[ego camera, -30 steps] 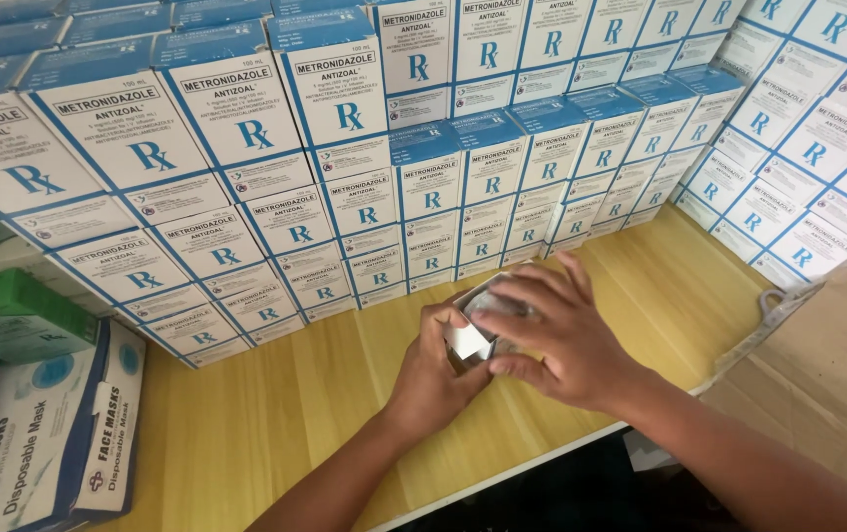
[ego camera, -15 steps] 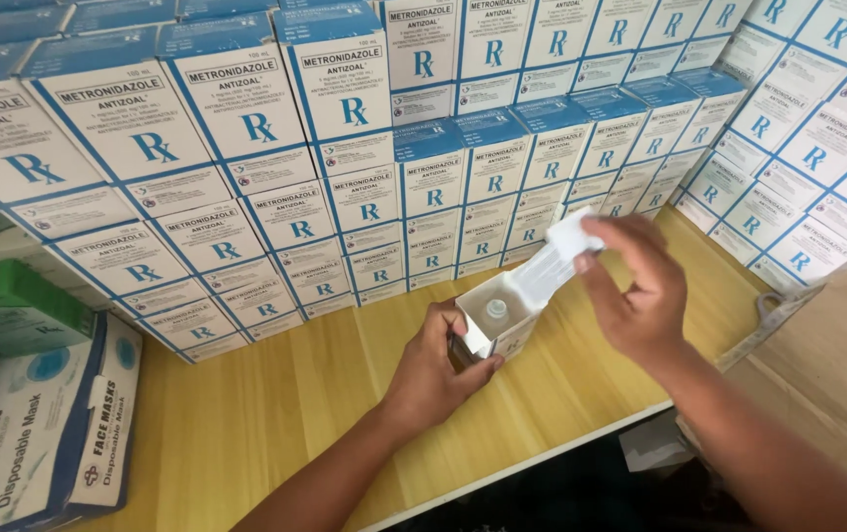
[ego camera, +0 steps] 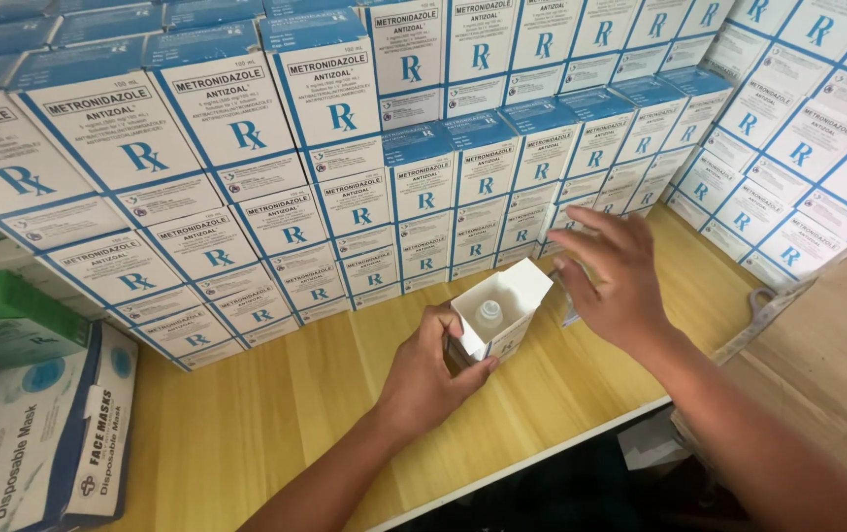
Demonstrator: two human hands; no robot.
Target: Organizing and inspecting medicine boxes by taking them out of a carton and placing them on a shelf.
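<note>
My left hand (ego camera: 428,374) grips a small white carton (ego camera: 507,340) standing on the wooden table (ego camera: 276,414). Its top flap is folded back, and a bottle with a white cap (ego camera: 488,312) shows inside. My right hand (ego camera: 620,281) hovers just to the right of the carton and above it. The fingers are spread and nothing is gripped between them. A folded white paper slip (ego camera: 568,303) shows under that hand, by the carton's right side.
A wall of stacked white-and-blue medicine cartons (ego camera: 345,177) lines the back and right of the table. Face mask boxes (ego camera: 39,443) and a green box (ego camera: 10,320) sit at the left. Brown cardboard (ego camera: 817,365) lies at the right, with scissors handles (ego camera: 763,300) beside it.
My right hand opened the carton's top and drew out a white paper slip. It has now lowered with fingers spread, and the slip lies under it. The left hand stayed on the carton.
</note>
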